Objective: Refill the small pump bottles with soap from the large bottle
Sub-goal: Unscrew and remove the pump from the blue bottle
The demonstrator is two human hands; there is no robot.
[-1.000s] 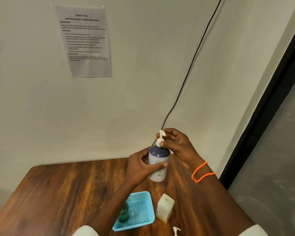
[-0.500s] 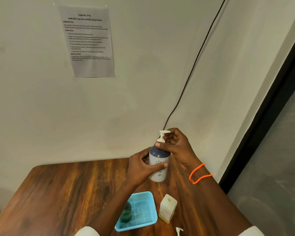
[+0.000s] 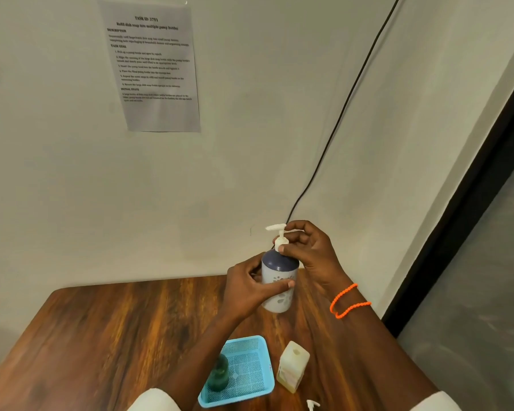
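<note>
A small white pump bottle (image 3: 278,298) with a dark blue top stands upright on the wooden table (image 3: 116,327) near the far edge. My left hand (image 3: 247,287) wraps around its body. My right hand (image 3: 309,247) pinches the collar of the white pump head (image 3: 279,234), whose spout points left. A pale yellow square bottle (image 3: 293,366) with no cap stands closer to me. A green bottle (image 3: 218,372) stands in the blue mesh basket (image 3: 250,345), partly hidden by my left forearm.
A loose white pump head (image 3: 312,404) lies at the table's near edge on the right. A black cable (image 3: 339,120) runs down the wall behind the bottle. A printed sheet (image 3: 153,66) is taped to the wall. A dark frame (image 3: 472,188) borders the right.
The pump head's spout has turned from pointing away to pointing left under my right fingers. My left hand keeps the same hold on the bottle's body.
</note>
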